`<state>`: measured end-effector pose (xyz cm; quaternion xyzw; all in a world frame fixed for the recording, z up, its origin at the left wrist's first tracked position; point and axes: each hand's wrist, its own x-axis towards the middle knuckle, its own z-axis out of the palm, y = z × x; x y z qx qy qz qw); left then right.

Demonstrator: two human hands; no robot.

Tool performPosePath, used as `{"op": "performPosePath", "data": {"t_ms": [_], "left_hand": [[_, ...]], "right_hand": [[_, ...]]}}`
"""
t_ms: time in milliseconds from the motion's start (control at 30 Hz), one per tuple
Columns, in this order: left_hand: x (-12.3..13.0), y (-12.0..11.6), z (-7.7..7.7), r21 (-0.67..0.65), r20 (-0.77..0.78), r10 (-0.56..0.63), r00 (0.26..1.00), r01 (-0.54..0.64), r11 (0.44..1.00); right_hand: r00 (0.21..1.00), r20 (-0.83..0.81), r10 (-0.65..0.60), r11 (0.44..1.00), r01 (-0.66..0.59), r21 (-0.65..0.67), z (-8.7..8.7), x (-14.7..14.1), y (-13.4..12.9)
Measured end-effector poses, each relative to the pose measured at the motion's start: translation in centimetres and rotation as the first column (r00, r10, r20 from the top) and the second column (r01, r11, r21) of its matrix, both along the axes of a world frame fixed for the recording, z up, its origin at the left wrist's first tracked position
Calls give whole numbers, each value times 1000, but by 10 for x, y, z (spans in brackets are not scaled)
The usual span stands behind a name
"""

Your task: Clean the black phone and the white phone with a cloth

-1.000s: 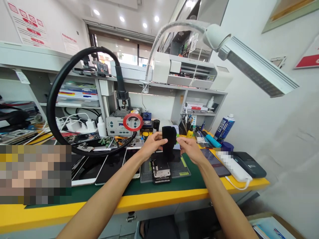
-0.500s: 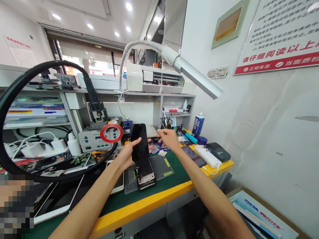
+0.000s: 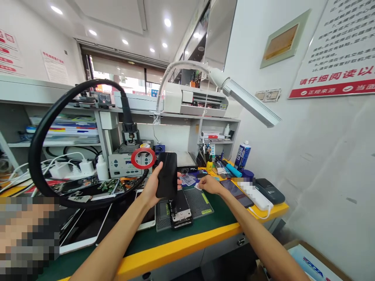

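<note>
My left hand [image 3: 152,186] is closed around a black phone screen [image 3: 167,175], held upright with the thumb across its front edge and fingertips showing on the far side. Below it an opened phone body [image 3: 182,208] lies on a grey repair mat [image 3: 202,201]; a dark strip, perhaps a cable, runs between the two. To the right, the fingers of my right hand [image 3: 211,184] are pinched at a small white piece of paper or cloth [image 3: 198,187] by the mat's back edge.
A magnifier-like red ring [image 3: 143,157] and thick black hose [image 3: 38,164] stand left. Several tablets [image 3: 84,228] lie nearby. At right are a blue spray can [image 3: 243,155], a yellow bottle [image 3: 209,164], a dark tablet [image 3: 236,193] and a white power strip [image 3: 256,195]. A lamp [image 3: 249,101] hangs overhead.
My right hand has come down from beside the screen onto the white piece. The screen stays in my left hand, now more face-on. The view has shifted left and slightly up.
</note>
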<state>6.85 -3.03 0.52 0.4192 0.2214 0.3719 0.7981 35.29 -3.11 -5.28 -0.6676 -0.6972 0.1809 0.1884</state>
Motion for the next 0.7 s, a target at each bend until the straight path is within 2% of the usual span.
{"op": "performPosePath", "data": {"t_ms": [100,233,367,467,567,700], "left_hand": [[-3,-2,-1,9,57,2,998,-2,1000],[-3,-4,-3,6,121,-93,988,93,996],[0,-4,-8,20,166,-127,978,125,992],[4,-2,-13,17,160,-148,976,147,989],[7,1,-19,7,158,-159,975,160,987],[7,4,-24,-13,116,-110,987,112,994]], "right_hand": [[1000,16,-14,999,13,53,1,-2,2],[997,-33,-73,971,79,228,14,-8,-1],[985,-159,-61,889,126,439,41,-31,-17],[979,-205,-3,799,126,588,63,-60,-28],[983,-167,77,708,64,704,76,-87,-28],[975,-30,220,660,-126,740,80,-101,-19]]}}
